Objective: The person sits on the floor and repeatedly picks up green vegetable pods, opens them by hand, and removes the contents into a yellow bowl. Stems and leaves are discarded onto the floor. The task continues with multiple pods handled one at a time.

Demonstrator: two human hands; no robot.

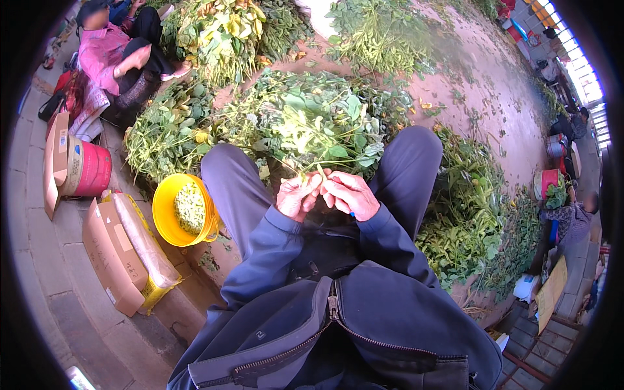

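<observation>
Between my knees, my left hand (pixel 297 196) and my right hand (pixel 350 195) meet, fingertips nearly touching. Each pinches a small green pod piece, the left one (pixel 303 178) and the right one (pixel 321 172); whether they are one pod cannot be told. Something small and blue shows at my right hand. Just beyond the fingers lies a heap of cut green bean plants (pixel 312 122) with leaves and pods. To the left of my left knee stands a yellow plastic bucket (pixel 163 209), tilted in view, partly filled with pale green shelled beans (pixel 190 208).
Left are a pink bucket (pixel 95 168), an open cardboard box (pixel 114 253) and a wrapped package (pixel 144 239). A person in a pink shirt (pixel 100 53) sits at upper left. More plant heaps (pixel 458 214) lie right and ahead. Other people sit at far right.
</observation>
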